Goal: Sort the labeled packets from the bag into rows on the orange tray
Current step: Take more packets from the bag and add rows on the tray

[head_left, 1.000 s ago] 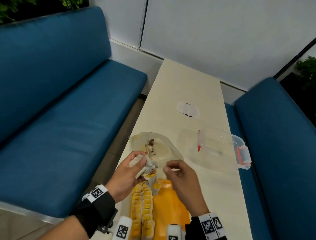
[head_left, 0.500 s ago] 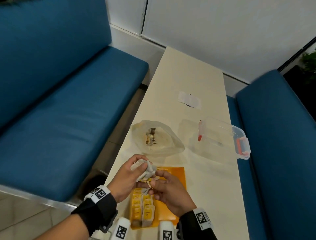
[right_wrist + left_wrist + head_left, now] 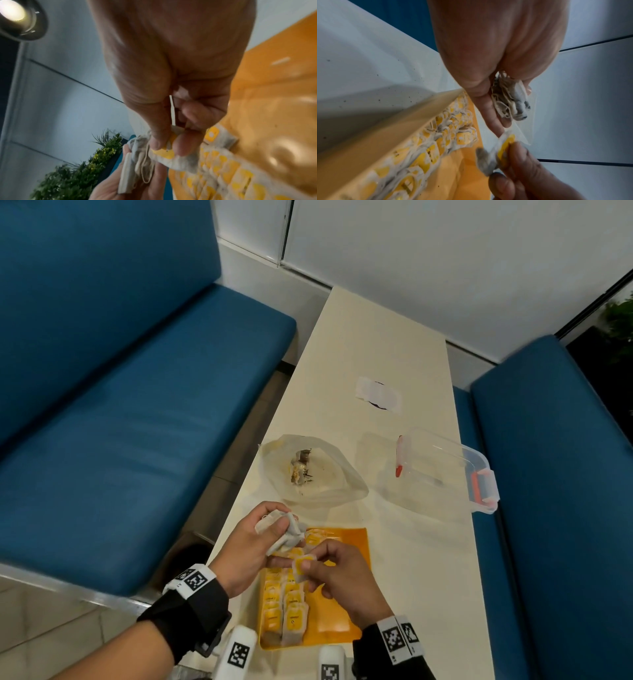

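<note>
My left hand [image 3: 260,537] grips a bunch of greyish packets with strings [image 3: 282,529] [image 3: 510,102] [image 3: 137,152] above the near left of the orange tray [image 3: 346,607] [image 3: 274,65]. My right hand [image 3: 308,568] pinches one yellow-labeled packet [image 3: 301,566] [image 3: 503,146] [image 3: 164,152] between thumb and fingers, just right of the left hand and above the tray. Two rows of yellow-labeled packets [image 3: 284,607] [image 3: 426,146] lie along the tray's left side. The clear plastic bag [image 3: 318,470] lies on the table beyond the tray with a few packets inside.
A clear lidded box with red clips [image 3: 452,470] stands at the table's right edge. A white paper scrap [image 3: 376,395] lies farther back on the cream table [image 3: 376,337]. Blue benches [image 3: 120,422] flank both sides.
Both hands have come back from the bag to above the tray. The right hand, which was at the left hand's bunch, now pinches a single yellow-labeled packet drawn away from it.
</note>
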A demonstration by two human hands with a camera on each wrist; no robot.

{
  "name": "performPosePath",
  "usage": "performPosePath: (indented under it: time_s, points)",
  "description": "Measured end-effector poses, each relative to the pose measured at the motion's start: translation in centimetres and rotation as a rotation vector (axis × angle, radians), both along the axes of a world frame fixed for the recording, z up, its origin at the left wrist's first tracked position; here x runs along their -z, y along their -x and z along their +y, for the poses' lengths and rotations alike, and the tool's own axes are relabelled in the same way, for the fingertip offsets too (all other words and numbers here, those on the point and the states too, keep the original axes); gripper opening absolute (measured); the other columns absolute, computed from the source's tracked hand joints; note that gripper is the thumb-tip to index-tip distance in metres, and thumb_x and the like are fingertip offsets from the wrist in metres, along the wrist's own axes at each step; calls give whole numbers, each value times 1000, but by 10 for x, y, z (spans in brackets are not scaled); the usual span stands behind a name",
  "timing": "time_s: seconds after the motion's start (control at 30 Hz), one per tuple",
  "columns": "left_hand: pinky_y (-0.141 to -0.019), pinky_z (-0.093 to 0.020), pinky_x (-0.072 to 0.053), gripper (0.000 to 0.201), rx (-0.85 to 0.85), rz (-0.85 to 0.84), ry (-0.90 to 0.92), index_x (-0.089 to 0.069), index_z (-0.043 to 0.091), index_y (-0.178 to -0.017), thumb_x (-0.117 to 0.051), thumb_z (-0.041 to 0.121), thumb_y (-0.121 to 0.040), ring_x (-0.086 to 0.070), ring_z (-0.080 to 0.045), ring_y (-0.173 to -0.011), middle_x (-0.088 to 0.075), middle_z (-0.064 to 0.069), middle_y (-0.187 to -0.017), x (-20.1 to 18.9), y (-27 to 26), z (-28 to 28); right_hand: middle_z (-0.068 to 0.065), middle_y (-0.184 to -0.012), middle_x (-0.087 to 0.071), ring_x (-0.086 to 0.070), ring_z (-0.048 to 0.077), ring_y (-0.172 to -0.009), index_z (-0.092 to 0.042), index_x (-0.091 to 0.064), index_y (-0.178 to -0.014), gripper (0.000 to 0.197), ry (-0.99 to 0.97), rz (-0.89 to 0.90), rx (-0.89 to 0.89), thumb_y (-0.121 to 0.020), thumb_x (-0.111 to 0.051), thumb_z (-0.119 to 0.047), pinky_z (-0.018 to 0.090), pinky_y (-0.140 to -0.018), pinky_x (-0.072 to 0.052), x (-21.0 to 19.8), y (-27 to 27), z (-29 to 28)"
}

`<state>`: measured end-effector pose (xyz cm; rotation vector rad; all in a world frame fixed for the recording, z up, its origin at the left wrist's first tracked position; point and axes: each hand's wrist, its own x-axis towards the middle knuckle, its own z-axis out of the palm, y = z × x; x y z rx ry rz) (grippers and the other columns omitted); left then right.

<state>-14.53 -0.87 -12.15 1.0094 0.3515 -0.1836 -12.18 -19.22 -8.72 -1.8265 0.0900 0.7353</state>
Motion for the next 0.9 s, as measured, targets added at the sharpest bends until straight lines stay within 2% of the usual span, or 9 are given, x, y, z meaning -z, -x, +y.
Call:
performPosePath:
  time_s: [0.1, 0.23, 0.3, 0.37, 0.43, 0.57, 0.67, 0.77, 0.9]
  points:
    - [-84, -60, -60, 19, -63, 23, -21, -58, 10, -117, -59, 19, -100, -72, -39, -102, -70, -16, -113, 4, -1, 8, 6, -73, -67, -69, 23, -61, 3, -60, -88, 15, 75, -89, 22, -86, -73, -5, 27, -47, -44, 2, -5, -10]
    - [-88, -61, -58, 12, -91, 36, -49, -61, 12, -111, -58, 17, -101, -73, -37, -102, -72, -13, -110, 10, 2, 15, 17, -79, -72, -72, 22, -67, 2, -63, -91, 5, 205, -84, 30, -88, -67, 0, 30, -54, -53, 8, -12, -24]
    - [-86, -57, -60, 12, -91, 34, -59, -61, 12, -111, -59, 17, -100, -73, -34, -101, -70, -14, -111, 12, 4, 16, 7, -76, -72, -70, 16, -67, -12, -66, -87, 5, 343, -137, -19, -87, -69, -7, 26, -57, -52, 13, -14, -29]
    - [-83, -54, -61, 14, -82, 20, -60, -61, 12, -111, -61, 19, -98, -73, -33, -100, -69, -14, -111, 13, 5, 16, -5, -78, -68, -62, 7, -69, -24, -67, -80, 12, 450, -242, -67, -85, -74, -16, 17, -60, -43, 14, -15, -30]
    - [-83, -53, -62, 15, -76, 8, -65, -61, 11, -110, -62, 19, -97, -73, -32, -99, -69, -13, -109, 14, 6, 15, -9, -77, -64, -58, 5, -70, -27, -66, -76, 16, 428, -278, -61, -83, -76, -17, 14, -61, -39, 16, -17, -29]
    - [-86, -56, -60, 21, -66, -8, -124, -64, 17, -106, -67, 29, -90, -72, -34, -101, -68, -17, -112, 16, 8, 17, 1, -73, -69, -66, 12, -60, -18, -65, -79, 13, 340, -189, -16, -87, -69, -8, 25, -59, -50, 28, -22, -29]
    - [-89, -61, -58, 19, -61, -14, -162, -66, 23, -103, -69, 34, -89, -70, -38, -105, -67, -17, -114, 18, 7, 17, 8, -72, -71, -67, 14, -57, -11, -63, -87, 7, 343, -120, -36, -90, -63, -6, 22, -52, -48, 36, -26, -25]
    - [-91, -63, -56, 14, -76, -11, -166, -66, 21, -105, -67, 29, -94, -70, -39, -104, -69, -17, -111, 20, 4, 15, 11, -66, -69, -64, 16, -53, -5, -60, -91, 4, 324, -44, -29, -91, -59, -2, 24, -47, -46, 43, -31, -20]
    - [-90, -59, -58, 8, -82, 0, -161, -64, 17, -107, -64, 19, -99, -70, -39, -103, -70, -17, -109, 20, 2, 12, 17, -68, -68, -61, 16, -49, -9, -59, -87, 14, 334, 18, 3, -91, -56, 4, 25, -44, -45, 55, -36, -13]
